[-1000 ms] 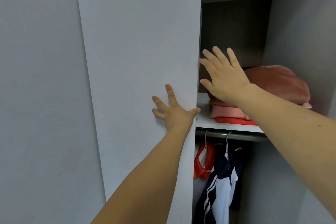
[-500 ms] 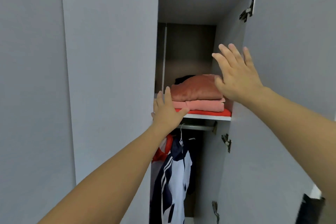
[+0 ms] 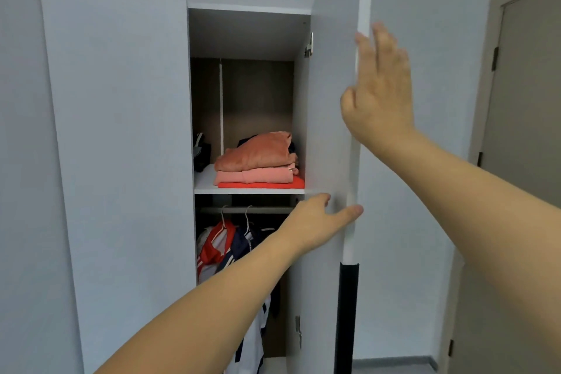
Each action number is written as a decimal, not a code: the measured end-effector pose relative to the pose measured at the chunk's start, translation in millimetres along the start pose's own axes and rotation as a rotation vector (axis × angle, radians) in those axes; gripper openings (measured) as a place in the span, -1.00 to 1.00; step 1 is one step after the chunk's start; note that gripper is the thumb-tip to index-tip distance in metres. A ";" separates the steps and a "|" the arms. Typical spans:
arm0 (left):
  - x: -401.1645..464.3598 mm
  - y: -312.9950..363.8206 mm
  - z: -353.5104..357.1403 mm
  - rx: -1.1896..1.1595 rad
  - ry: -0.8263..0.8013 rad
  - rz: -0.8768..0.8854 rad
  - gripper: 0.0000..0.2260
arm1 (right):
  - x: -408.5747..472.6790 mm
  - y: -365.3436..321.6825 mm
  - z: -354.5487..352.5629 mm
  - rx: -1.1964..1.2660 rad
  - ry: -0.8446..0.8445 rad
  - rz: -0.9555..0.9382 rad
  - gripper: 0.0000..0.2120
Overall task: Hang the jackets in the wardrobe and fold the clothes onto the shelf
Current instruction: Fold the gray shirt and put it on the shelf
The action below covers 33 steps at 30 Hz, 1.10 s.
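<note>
Resting folded clothes [image 3: 258,165] on shelf [image 3: 206,188], jackets [image 3: 230,249] hanging

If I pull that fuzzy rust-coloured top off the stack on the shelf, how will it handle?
The fuzzy rust-coloured top looks plush and thick, so probably floppy yet light. It lies loosely folded and bulging, so it would likely unfold when lifted. Resting on the pink garment, it may drag that along.

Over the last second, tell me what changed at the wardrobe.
Both hands left the shelf area for the right door: the left hand now touches its edge and the right hand is raised flat beside the right door. The folded clothes and hanging jackets are unchanged.
</note>
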<state>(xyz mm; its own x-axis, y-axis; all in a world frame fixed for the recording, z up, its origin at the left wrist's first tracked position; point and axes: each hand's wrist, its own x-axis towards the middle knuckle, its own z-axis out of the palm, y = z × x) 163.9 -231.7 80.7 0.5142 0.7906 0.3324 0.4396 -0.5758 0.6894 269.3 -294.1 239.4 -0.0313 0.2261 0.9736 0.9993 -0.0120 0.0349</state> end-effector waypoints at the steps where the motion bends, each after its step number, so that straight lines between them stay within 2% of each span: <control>1: -0.4 6.5 4.5 0.043 0.042 0.007 -0.06 | -1.5 8.8 -2.5 0.149 -0.044 0.142 -0.36; 3: 0.2 15.6 9.7 0.151 0.149 0.028 -0.21 | -5.3 20.2 -5.1 0.445 -0.194 0.384 -0.50; 5: 0.5 20.2 11.6 0.216 0.232 0.047 -0.35 | -10.1 24.1 -1.7 0.545 -0.281 0.417 -0.80; 8: -4.4 21.3 9.8 0.261 0.314 0.060 -0.40 | -13.5 25.0 4.2 0.596 -0.253 0.367 -0.63; 11: -10.5 16.9 3.4 0.274 0.403 0.076 -0.30 | -15.6 19.9 7.6 0.655 -0.223 0.361 -0.56; 15: -21.4 7.0 -13.1 0.304 0.564 0.173 -0.13 | -18.5 5.7 19.4 0.751 -0.231 0.362 -0.68; 19: -35.4 -8.4 -33.3 0.601 0.752 0.336 -0.14 | -20.2 -5.6 40.4 0.829 -0.293 0.349 -0.69; 21: -40.2 -21.7 -45.5 0.733 0.784 0.370 -0.15 | -24.3 -11.7 55.1 0.858 -0.345 0.314 -0.68; 24: -44.5 -41.5 -68.8 0.826 0.772 0.354 -0.13 | -28.0 -25.9 78.0 0.798 -0.396 0.151 -0.57; 27: -45.9 -63.9 -96.0 0.921 0.715 0.342 -0.16 | -30.5 -45.6 104.5 0.650 -0.467 -0.038 -0.34; 30: -42.0 -88.5 -125.9 1.023 0.662 0.302 -0.20 | -35.4 -62.6 136.0 0.533 -0.537 -0.127 -0.14; 33: -31.5 -111.6 -159.7 1.145 0.613 0.215 -0.14 | -35.8 -80.7 170.2 0.388 -0.587 -0.209 0.02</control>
<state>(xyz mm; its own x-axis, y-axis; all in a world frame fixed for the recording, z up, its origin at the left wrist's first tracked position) -18.9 -159.0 96.1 0.3694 0.4529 0.8114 0.9185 -0.3106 -0.2447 193.1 -135.4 163.3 -0.3156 0.6720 0.6700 0.9120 0.4097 0.0187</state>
